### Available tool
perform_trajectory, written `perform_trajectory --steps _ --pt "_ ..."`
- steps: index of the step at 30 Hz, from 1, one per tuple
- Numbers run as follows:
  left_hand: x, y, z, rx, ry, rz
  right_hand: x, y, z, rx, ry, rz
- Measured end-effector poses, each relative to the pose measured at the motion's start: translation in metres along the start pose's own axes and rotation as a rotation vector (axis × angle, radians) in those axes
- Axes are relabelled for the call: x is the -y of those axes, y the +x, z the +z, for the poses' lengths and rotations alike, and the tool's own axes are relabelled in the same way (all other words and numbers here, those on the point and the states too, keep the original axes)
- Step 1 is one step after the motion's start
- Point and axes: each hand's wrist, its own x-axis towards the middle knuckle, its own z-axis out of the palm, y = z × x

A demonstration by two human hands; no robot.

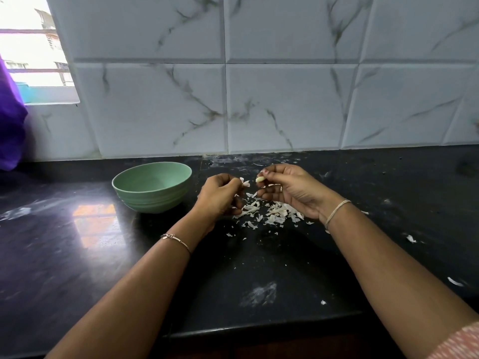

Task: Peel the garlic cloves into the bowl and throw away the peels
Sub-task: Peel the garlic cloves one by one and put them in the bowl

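Held both forearms out above the black countertop [103,255]. Pinched a garlic clove [260,179] in the right hand [290,193] fingertips and gripped a peel scrap [245,183] in the curled left hand [220,195], just apart. Faced a marbled tile wall [285,99], window [33,60] far left. Had a green bowl [153,186] beside the left hand and a peel pile [272,213] beneath both.

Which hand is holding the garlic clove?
The right hand, the one farther from the green bowl, pinches the pale garlic clove. The left hand pinches only a scrap of peel.
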Motion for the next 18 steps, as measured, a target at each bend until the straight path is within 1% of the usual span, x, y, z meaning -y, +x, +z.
perform_trajectory --steps 4,8,9,13,18 --pt "0.003 0.004 0.005 0.017 0.135 0.075 0.003 0.000 -0.011 -0.119 0.038 -0.001" --pt "0.003 0.010 0.010 -0.028 0.497 0.279 0.003 0.002 -0.020 -0.213 0.049 -0.014" --pt "0.001 0.012 0.013 -0.039 0.542 0.316 0.004 0.003 -0.021 -0.230 0.055 -0.031" --pt "-0.004 0.017 0.030 -0.046 0.627 0.363 0.006 0.005 -0.025 -0.290 0.091 -0.094" --pt "-0.001 0.020 0.047 -0.025 0.750 0.373 0.006 0.008 -0.029 -0.362 0.086 -0.109"
